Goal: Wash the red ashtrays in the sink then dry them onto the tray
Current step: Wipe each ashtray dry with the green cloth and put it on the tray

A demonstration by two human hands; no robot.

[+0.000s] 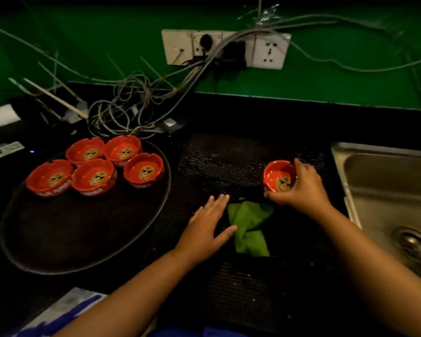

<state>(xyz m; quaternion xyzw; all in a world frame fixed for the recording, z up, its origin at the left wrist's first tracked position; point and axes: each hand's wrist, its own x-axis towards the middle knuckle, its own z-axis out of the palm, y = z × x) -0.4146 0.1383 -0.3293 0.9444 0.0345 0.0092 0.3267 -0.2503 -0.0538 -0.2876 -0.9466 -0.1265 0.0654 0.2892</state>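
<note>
Plainly, the right grip (301, 188) was curled round a red ashtray (277, 178), wrapped onto it from the right side, with one digit over the far rim and others along the near edge. The ashtray was open side up and tipped slightly toward the camera, so that the gold skull emblem in its bottom showed. Whether it rested on the mat or hung just above it could not be told.

The left grip (207, 227) was spread and held nothing. Its fingers lay straight and slightly fanned, palm down, low over the dark mesh mat (229, 161), with the thumb at the left edge of a crumpled green cloth (249, 227). The cloth lay on the mat between the two hands, just on the near side of the held ashtray.

The mat covered the middle of the black surface (253, 113). To its left sat a dark oval tray (71, 234). On the tray's far part stood five other red ashtrays (94, 176), upright and packed together, two behind and three in front, each showing the same emblem. To the right of the mat, well apart from the tray, was the steel sink (387, 190), with its drain (413, 244) toward the near end.

Behind the surface rose a green wall (350, 76) bearing a white socket panel (270, 52). From the panel a tangle of grey cables (122, 110) fell onto the far left of the surface.
</note>
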